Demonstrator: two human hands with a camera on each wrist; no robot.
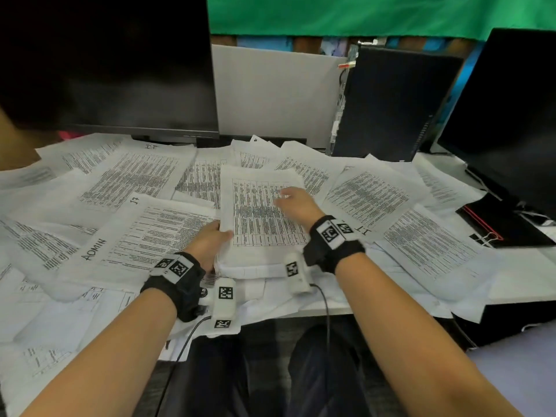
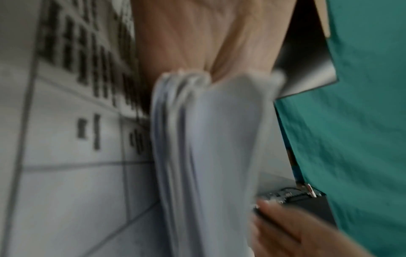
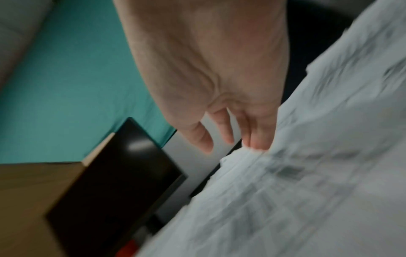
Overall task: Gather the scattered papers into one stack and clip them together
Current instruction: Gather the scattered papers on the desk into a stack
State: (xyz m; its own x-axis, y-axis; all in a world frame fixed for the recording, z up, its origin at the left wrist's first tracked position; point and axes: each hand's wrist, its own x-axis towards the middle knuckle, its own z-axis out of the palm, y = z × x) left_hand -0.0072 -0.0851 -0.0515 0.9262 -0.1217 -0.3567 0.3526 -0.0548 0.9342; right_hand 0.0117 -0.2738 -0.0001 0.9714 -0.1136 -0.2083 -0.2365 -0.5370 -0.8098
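A gathered stack of printed papers (image 1: 255, 218) lies at the desk's middle. My left hand (image 1: 210, 242) grips its left edge, thumb on top; the left wrist view shows the stack's layered edge (image 2: 197, 139) pinched in that hand (image 2: 208, 52). My right hand (image 1: 293, 203) rests on top of the stack with fingers straight, and in the right wrist view its fingertips (image 3: 257, 139) touch the top sheet (image 3: 307, 156). Loose sheets (image 1: 135, 176) cover the desk all around. A binder clip (image 1: 489, 237) lies at the right on a black folder.
A dark monitor (image 1: 105, 64) stands at the back left, a black computer tower (image 1: 388, 100) at the back right, another screen (image 1: 511, 109) far right. A black folder with red trim (image 1: 505, 224) lies right. Sheets hang over the desk's front edge (image 1: 331, 308).
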